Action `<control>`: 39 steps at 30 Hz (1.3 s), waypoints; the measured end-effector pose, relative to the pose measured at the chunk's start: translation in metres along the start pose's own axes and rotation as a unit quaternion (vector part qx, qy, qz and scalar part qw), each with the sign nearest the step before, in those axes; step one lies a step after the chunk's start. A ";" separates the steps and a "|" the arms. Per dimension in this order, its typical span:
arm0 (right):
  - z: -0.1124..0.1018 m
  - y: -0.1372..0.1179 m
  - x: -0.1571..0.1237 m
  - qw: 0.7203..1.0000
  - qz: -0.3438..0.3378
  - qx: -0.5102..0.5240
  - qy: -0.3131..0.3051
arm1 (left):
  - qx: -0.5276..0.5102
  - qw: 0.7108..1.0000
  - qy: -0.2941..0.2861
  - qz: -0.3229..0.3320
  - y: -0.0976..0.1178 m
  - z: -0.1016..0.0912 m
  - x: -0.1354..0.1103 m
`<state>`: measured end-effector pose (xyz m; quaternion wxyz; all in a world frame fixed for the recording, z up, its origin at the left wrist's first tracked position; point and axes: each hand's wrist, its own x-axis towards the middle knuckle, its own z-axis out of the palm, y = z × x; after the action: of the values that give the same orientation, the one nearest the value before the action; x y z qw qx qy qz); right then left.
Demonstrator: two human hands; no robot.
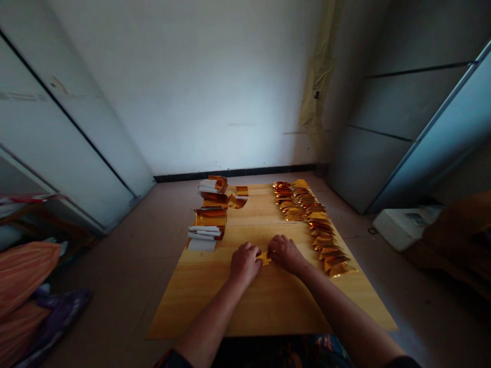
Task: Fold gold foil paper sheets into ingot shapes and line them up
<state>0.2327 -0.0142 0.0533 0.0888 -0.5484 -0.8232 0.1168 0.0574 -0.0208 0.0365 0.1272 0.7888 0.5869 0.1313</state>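
My left hand (244, 263) and my right hand (284, 252) rest close together on a wooden board (268, 301) on the floor. Both are curled, fingers closed on a small piece of gold foil paper (264, 258) pinched between them. To the left of my hands lies a stack of gold and white paper sheets (209, 220). On the right a long row of folded gold paper pieces (312, 222) runs from the board's far edge down to beside my right hand.
A white wall stands beyond the board, with a white cabinet (57, 143) on the left and grey panels (402, 117) on the right. A white box (402, 225) sits on the floor at right. Orange and purple cloth (30, 291) lies at left.
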 end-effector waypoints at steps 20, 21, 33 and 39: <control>0.033 0.016 0.006 0.974 -0.032 0.154 0.162 | -0.106 0.991 0.086 -0.005 -0.001 0.004 0.008; 0.034 0.016 0.006 0.969 -0.029 0.173 0.173 | -0.120 0.989 0.084 0.002 -0.002 0.006 0.009; 0.039 0.012 0.019 0.919 0.103 0.305 0.230 | -0.213 0.961 0.176 -0.002 -0.005 0.019 0.019; 0.037 0.011 0.026 0.899 0.128 0.355 0.221 | -0.232 0.955 0.182 -0.039 -0.005 0.018 0.022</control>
<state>0.2218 0.0102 0.0149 0.4416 -0.5931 -0.6089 0.2872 0.0658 0.0012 0.0189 0.2027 0.6771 0.5835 0.3999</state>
